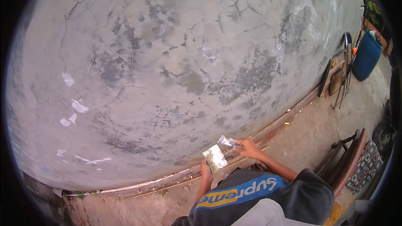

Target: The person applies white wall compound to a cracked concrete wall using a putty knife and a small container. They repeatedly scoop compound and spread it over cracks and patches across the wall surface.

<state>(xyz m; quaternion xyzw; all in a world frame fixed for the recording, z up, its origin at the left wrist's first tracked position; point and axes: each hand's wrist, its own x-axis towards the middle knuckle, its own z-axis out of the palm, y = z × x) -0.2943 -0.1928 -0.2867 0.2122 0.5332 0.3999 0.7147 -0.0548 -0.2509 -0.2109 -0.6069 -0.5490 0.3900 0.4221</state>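
Note:
In my left hand (205,170) is a flat, squarish metal plate (215,158), light and smeared on top, gripped by its near left edge. My right hand (248,148) is closed around the handle of a putty knife (226,141), whose blade is coated in whitish paste. The blade points left, just beyond the plate's upper right corner and apart from it as far as I can see. Ahead of both hands stands a grey plastered wall (176,58) with many cracks, dark stains and white patches (79,106). My left fingers are partly hidden by the plate.
A pipe (159,180) runs along the wall's foot. To the right are a blue barrel (367,56), a folded metal-framed chair (346,71) leaning by wooden boards (328,77), and a chair with a patterned cushion (365,165). Concrete floor (310,132) lies between.

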